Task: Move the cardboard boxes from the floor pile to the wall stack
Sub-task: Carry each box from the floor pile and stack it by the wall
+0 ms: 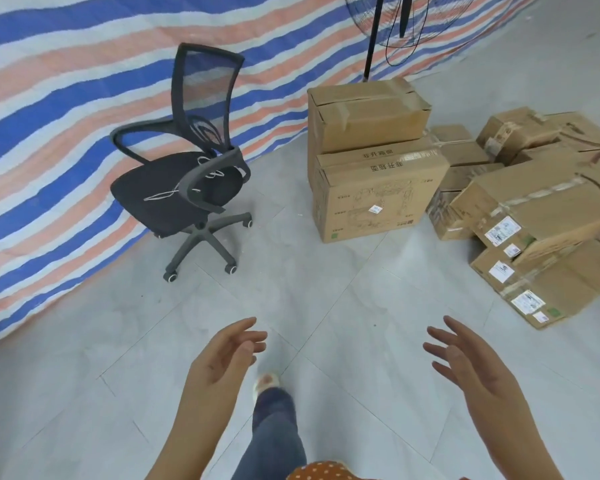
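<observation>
A stack of cardboard boxes stands near the striped tarp wall: a large printed box (378,199) on the floor with a taped box (368,116) on top. To its right a loose pile of several cardboard boxes (534,216) lies on the floor, some with white labels. My left hand (227,351) and my right hand (465,355) hover low in front of me, palms facing each other, fingers relaxed and spread. Both hold nothing. They are well short of the boxes.
A black mesh office chair (187,174) on castors stands left of the stack. A blue, white and orange striped tarp (66,98) covers the wall. A black fan on a pole (388,26) is behind the stack. Grey tiled floor (326,289) lies ahead; my leg and foot (274,410) step forward.
</observation>
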A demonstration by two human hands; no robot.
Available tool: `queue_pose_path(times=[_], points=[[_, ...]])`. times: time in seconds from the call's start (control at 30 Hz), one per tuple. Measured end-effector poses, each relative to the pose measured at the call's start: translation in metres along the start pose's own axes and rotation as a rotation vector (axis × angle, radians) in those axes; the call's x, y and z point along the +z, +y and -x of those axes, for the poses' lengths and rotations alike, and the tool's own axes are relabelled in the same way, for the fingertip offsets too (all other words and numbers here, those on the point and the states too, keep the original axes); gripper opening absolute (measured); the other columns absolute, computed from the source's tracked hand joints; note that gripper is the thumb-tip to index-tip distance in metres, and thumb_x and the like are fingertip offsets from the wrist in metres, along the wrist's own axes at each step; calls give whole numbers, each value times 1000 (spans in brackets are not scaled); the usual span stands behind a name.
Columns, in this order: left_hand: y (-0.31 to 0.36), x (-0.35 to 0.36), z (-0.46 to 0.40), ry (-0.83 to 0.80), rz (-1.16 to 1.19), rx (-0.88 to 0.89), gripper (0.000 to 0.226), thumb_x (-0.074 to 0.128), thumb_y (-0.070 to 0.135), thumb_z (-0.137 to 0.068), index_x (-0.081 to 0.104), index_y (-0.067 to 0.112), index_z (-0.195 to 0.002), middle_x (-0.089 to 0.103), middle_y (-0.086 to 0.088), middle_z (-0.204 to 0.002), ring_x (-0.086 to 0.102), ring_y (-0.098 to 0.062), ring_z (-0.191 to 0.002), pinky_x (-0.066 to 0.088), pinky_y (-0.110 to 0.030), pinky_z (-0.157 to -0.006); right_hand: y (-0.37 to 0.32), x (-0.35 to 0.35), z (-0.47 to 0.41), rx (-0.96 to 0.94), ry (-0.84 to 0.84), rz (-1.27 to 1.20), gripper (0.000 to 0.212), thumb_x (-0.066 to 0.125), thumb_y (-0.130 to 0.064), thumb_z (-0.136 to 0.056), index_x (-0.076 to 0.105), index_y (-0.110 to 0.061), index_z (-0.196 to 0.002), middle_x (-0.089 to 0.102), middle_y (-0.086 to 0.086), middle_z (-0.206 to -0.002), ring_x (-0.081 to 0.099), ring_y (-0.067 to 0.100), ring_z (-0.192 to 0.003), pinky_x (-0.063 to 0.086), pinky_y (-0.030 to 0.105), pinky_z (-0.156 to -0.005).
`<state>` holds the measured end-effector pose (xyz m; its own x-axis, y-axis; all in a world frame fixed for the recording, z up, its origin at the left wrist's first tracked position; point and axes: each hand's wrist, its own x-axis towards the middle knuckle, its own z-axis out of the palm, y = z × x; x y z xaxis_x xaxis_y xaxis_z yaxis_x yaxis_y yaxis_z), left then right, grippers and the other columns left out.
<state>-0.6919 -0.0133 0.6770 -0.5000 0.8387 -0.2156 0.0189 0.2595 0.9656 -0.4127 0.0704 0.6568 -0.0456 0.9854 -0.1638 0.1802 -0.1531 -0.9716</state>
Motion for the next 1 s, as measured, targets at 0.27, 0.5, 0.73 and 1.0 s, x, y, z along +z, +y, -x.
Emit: queue_pose_path(times=[0.27, 0.5, 0.73, 1.0], points=[[26, 6, -184, -41, -92, -3, 24, 48, 16, -97, 63, 33, -105, 71, 20, -96, 67, -3, -91, 51, -21, -81, -27, 61, -146, 13, 90, -25, 32, 49, -17, -95, 59, -36, -119, 69, -15, -112, 68, 9, -101, 54, 28, -86], [87, 10, -345, -121, -72, 64, 30, 49, 6, -96, 66, 29, -104, 73, 8, -96, 68, -10, -89, 50, -29, -82, -81, 126, -260, 31, 110, 41, 50, 49, -46, -78, 54, -36, -126, 66, -15, -119, 65, 9, -105, 50, 40, -96], [96, 47, -437, -170, -95, -23, 32, 49, 2, -95, 66, 28, -103, 73, 9, -95, 69, -9, -87, 53, -24, -76, -88, 132, -353, 155, 154, 36, 46, 46, -39, -78, 51, -29, -122, 61, -1, -123, 63, 14, -104, 46, 43, -100], [132, 127, -554, -108, -84, -57, 26, 48, 6, -97, 66, 21, -109, 73, 4, -95, 68, -9, -90, 48, -26, -81, -97, 107, -515, 153, 97, 40, 40, 48, -41, -79, 53, -38, -119, 63, -13, -118, 65, 12, -104, 48, 36, -96]])
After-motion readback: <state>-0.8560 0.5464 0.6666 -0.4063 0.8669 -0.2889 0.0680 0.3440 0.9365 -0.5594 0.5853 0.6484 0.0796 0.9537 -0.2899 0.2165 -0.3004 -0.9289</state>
